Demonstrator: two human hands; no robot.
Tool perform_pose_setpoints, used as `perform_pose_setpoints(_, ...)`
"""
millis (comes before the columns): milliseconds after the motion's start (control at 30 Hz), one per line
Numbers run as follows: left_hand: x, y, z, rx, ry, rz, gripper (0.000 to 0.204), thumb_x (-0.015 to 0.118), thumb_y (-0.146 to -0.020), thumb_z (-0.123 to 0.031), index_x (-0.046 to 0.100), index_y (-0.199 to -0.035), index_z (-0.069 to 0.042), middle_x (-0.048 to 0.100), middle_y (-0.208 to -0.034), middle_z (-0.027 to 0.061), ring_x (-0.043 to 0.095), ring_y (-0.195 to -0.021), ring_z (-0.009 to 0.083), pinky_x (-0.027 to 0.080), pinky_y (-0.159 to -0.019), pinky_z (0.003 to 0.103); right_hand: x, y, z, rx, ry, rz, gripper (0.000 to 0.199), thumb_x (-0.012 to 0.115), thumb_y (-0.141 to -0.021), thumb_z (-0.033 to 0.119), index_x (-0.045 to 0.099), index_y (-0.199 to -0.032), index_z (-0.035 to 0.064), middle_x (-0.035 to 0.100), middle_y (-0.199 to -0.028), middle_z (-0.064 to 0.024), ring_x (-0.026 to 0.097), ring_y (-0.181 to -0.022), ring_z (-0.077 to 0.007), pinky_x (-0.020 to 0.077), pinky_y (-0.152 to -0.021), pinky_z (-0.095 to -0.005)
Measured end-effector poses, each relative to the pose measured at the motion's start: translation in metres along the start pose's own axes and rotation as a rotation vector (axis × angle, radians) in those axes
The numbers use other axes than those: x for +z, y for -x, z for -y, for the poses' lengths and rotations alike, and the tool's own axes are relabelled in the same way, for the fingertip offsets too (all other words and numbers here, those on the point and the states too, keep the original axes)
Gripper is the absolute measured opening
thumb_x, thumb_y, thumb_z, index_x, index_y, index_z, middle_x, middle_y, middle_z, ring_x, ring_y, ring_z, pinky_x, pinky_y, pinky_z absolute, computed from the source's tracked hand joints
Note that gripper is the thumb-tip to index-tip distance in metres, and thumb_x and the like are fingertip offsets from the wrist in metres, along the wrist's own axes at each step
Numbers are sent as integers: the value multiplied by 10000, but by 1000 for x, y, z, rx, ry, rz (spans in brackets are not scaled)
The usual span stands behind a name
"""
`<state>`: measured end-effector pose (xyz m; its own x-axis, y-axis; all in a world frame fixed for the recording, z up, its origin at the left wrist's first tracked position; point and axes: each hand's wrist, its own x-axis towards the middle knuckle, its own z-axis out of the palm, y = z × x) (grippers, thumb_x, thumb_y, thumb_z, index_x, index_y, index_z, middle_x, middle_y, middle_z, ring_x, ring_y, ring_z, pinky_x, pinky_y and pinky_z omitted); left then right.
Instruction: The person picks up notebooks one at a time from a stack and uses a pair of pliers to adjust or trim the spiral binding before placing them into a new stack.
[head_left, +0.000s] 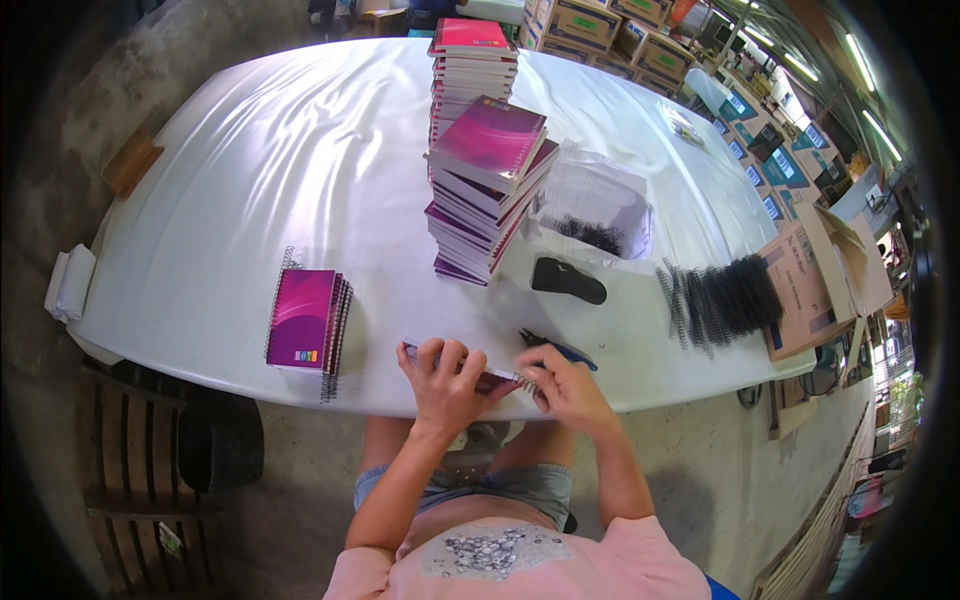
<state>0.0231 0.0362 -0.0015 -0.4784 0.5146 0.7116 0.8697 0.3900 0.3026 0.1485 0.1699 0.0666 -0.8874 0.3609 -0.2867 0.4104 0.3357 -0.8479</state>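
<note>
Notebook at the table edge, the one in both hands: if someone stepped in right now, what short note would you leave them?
Left hand: holds the purple notebook flat at the near edge of the white table.
Right hand: pinches the notebook's right end, where its binding seems to be.
Nearby: pliers just beyond the hands, loose black spiral coils to the right, a tall stack of notebooks behind.
Done: a small pile of spiral-bound notebooks on the left.
Left: apparently this notebook, then the stack.

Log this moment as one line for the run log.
left hand: holds notebook at table edge | right hand: fingers at its wire spine end | pliers beside | bound notebooks left | tall stack behind
</note>
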Motion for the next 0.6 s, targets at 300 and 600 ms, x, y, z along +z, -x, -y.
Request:
perform_pose_setpoints(300,-13,-7,10,60,28,141,416,765,-619,-476,584,-840,-174,519,-893,-12,473,-937,229,281,-831,515,-18,-12,-5,-181,7,117,318,578,-920,226,588,-1217,112,648,-917,-98,608,-756,-189,479,-721,-317)
perform_pose_setpoints(600,-20,-13,10,-7,152,117,485,815,-561,-462,569,-803,-120,522,-997,47,471,-979,252,308,-825,462,-90,-85,-63,-328,821,-381,401,608,-825,106,567,-1224,126,595,-1170,-139,587,-1072,-279,441,-935,-404)
